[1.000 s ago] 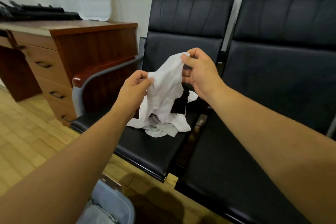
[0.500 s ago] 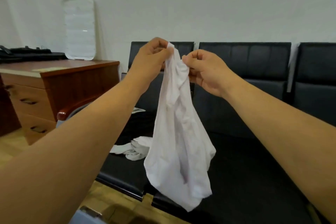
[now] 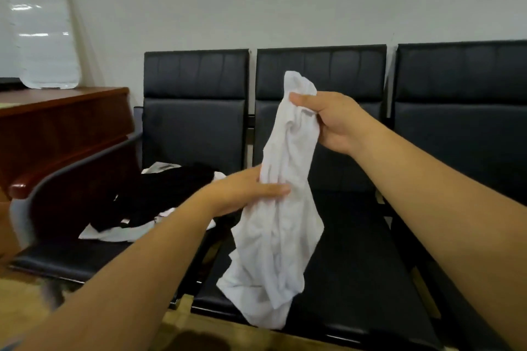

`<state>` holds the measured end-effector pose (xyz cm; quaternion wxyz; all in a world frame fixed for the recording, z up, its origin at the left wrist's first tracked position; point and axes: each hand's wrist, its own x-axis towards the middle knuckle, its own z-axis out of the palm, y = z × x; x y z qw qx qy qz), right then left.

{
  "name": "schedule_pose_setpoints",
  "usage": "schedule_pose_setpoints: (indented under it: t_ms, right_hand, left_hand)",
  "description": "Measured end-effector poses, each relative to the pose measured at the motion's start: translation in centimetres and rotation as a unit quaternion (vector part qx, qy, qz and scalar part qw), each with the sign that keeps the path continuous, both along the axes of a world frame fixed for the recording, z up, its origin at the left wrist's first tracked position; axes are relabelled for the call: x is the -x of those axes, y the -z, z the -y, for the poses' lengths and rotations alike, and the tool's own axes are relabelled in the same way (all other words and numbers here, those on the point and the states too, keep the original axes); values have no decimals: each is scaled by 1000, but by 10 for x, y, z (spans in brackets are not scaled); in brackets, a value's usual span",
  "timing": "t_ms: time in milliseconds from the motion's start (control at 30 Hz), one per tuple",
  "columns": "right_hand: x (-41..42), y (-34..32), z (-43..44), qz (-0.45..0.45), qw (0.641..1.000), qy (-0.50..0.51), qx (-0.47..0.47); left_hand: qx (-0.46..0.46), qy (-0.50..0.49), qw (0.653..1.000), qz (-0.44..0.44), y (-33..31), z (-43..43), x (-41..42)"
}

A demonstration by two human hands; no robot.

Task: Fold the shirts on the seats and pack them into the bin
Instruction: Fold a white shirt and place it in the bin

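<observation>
A crumpled white shirt (image 3: 281, 231) hangs in the air over the middle black seat (image 3: 356, 279). My right hand (image 3: 333, 122) grips its top end, thumb across the cloth. My left hand (image 3: 245, 191) is lower down, with straight fingers and thumb against the shirt's left edge at mid height. On the left seat (image 3: 74, 259) lies a heap of black and white shirts (image 3: 154, 199). The bin is not in view.
A third black seat (image 3: 462, 134) stands at the right. A curved armrest with a wooden cap (image 3: 22, 188) borders the left seat. Beyond it is a wooden desk (image 3: 57, 128) with a clear plastic lid (image 3: 42, 31) leaning on the wall.
My left hand let go of the shirt's top and dropped to its middle. My right hand now holds the top alone. The view has swung right, onto the middle seat.
</observation>
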<state>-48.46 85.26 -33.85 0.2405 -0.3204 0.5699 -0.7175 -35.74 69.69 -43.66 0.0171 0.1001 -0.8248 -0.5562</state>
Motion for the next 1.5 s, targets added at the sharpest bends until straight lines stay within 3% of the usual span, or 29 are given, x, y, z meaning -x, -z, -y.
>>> schedule_pose_setpoints:
  t_ms: [67, 200, 300, 400, 500, 633, 700, 800, 900, 967, 1000, 1133, 1233, 1333, 1400, 1500]
  right_hand:
    - [14, 21, -3, 25, 999, 25, -26]
    - [36, 88, -9, 53, 991, 58, -104]
    - [38, 143, -15, 48, 976, 32, -210]
    - [31, 179, -24, 4, 956, -18, -292]
    - [26, 188, -33, -58, 930, -124, -340]
    - [29, 197, -34, -149, 891, -136, -407]
    - [25, 198, -32, -112, 921, -129, -352]
    - [19, 182, -33, 29, 981, -111, -158]
    - [23, 168, -36, 154, 984, -84, -24]
    - [28, 166, -37, 183, 982, -42, -6]
    - [31, 167, -37, 167, 986, -8, -22]
    - [41, 173, -38, 42, 981, 107, -157]
    - [44, 173, -39, 14, 973, 66, -219]
    - [46, 168, -41, 132, 981, 16, -144]
    - [47, 166, -42, 203, 975, -10, -88]
    - [46, 167, -44, 239, 970, -46, -30]
  left_hand:
    - [-15, -13, 999, 37, 33, -7, 7]
    - [-181, -82, 980, -6, 73, -20, 23]
    - [-337, -158, 928, -34, 97, -20, 37]
    - [-415, -214, 884, -39, 99, -14, 45]
    - [-386, -216, 895, -53, 101, -8, 43]
    - [-392, -249, 885, -43, 111, 14, 35]
    - [-377, -252, 890, -36, 116, 22, 32]
    - [-305, -271, 913, -6, 121, 28, 23]
    - [-113, -304, 945, 46, 120, 31, 15]
    - [69, -291, 949, 104, 112, 31, 7]
    - [110, -287, 942, 131, 109, 32, 3]
    - [103, -270, 931, 222, 102, 36, -12]
    - [0, -295, 947, 130, 102, 48, -8]
    - [-173, -322, 930, 29, 98, 52, -2]
    - [-302, -290, 908, -1, 95, 52, 0]
    - [-392, -231, 889, -37, 92, 51, 0]
